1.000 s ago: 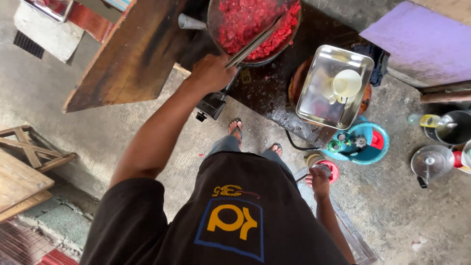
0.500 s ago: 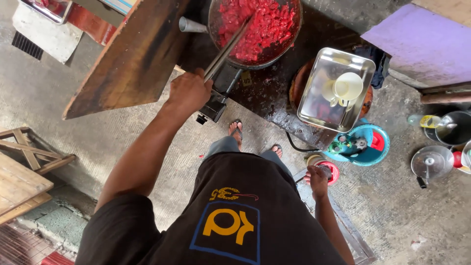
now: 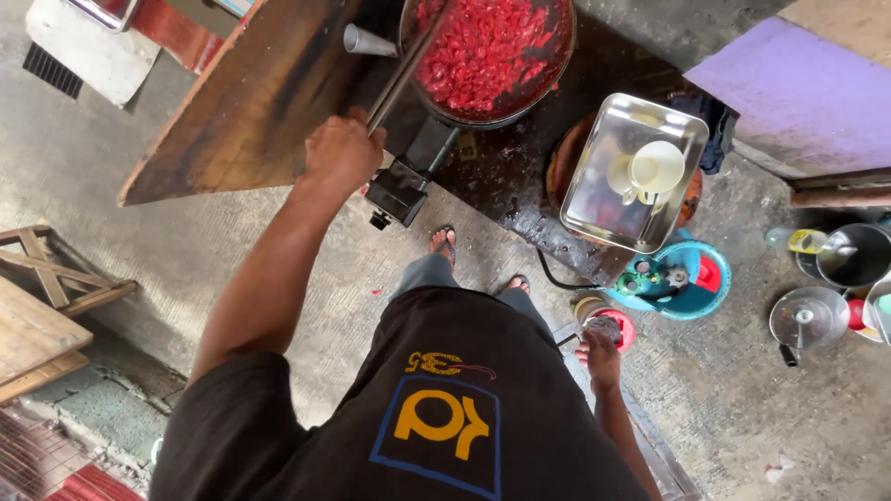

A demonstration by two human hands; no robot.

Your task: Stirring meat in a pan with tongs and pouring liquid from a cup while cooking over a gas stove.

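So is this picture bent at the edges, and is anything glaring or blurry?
Head view: wide-angle, so the person's shirt bulges large at the bottom; soft, even daylight with faint shadows; pale glare on the steel tray; the left hand on the long metal handle looks fairly sharp, as does the red mix in the pan.

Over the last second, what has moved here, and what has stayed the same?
The left hand, gripping the long metal stirring handle, swung it from the pan's right side toward the left, drawing back toward the body. The right hand stayed low at the side. The pan of red food and the steel tray did not shift.
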